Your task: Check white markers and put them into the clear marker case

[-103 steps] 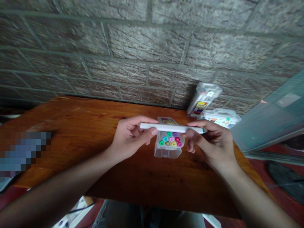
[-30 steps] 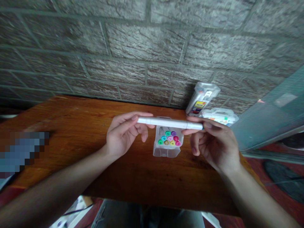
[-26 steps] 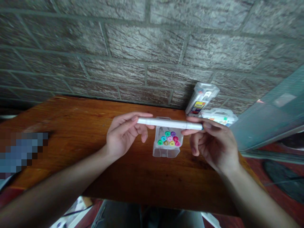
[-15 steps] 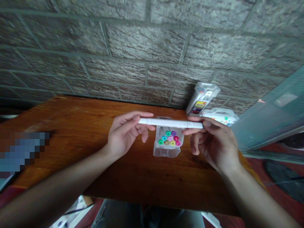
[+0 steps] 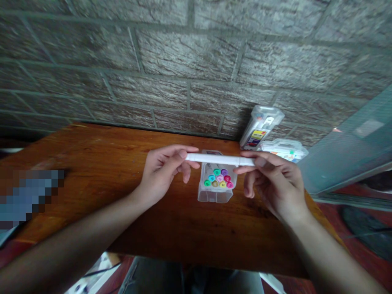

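A white marker pen (image 5: pixel 219 159) is held level between my two hands, above the table. My left hand (image 5: pixel 165 169) pinches its left end between thumb and fingers. At the other end, my right hand (image 5: pixel 275 179) has its thumb and fingers closed on the pen. Beneath the pen, a clear plastic case (image 5: pixel 215 196) sits on the table with several markers (image 5: pixel 219 178) in it, their round ends green, teal, purple, pink, red, yellow and brown. The pen hides part of that case.
Against the brick wall (image 5: pixel 190 53) at the back right stands a tall clear case (image 5: pixel 261 126) with a yellow label. A second clear case (image 5: pixel 284 150) is beside it, partly behind my right hand. The wooden table (image 5: pixel 196 232) spans the view; a pixelated area (image 5: pixel 27 200) covers something at left.
The marker pen and my left hand have shifted slightly to the right, and my right hand slightly to the left. Both still hold the pen. The cases have stayed put.
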{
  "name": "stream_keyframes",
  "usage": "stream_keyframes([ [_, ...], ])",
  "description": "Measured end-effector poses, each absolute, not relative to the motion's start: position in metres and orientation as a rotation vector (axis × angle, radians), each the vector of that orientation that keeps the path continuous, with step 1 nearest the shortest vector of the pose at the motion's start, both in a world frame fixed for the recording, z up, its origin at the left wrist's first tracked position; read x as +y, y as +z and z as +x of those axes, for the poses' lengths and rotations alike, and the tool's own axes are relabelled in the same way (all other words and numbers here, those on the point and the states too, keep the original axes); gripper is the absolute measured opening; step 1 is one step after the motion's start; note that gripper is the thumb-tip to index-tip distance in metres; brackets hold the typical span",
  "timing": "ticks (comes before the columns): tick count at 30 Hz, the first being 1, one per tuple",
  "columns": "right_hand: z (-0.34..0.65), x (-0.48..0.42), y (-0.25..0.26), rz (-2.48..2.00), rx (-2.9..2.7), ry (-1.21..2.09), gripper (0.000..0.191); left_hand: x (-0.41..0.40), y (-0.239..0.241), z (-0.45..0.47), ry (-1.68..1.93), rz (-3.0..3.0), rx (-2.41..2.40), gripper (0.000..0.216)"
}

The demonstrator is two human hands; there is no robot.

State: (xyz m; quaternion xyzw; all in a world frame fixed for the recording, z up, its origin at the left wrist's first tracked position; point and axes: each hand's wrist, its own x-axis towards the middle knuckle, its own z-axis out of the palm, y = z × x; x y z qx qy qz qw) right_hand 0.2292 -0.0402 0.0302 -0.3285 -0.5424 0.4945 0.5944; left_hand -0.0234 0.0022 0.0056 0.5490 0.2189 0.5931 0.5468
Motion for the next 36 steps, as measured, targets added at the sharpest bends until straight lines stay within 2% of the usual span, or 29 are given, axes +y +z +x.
stream_keyframes([
  [17,0.223,-0.041,0.027,-0.922,-1.405,0.79,0.017,-0.006,0.013,-0.019,1.453,1.668,0.726,0.014],
  [27,0.222,-0.042,0.026,-0.924,-1.401,0.818,0.017,-0.006,0.013,-0.02,1.412,1.664,0.762,0.009],
  [36,0.221,-0.041,0.027,-0.882,-1.38,0.838,0.022,-0.006,0.013,-0.018,1.422,1.594,0.726,0.018],
])
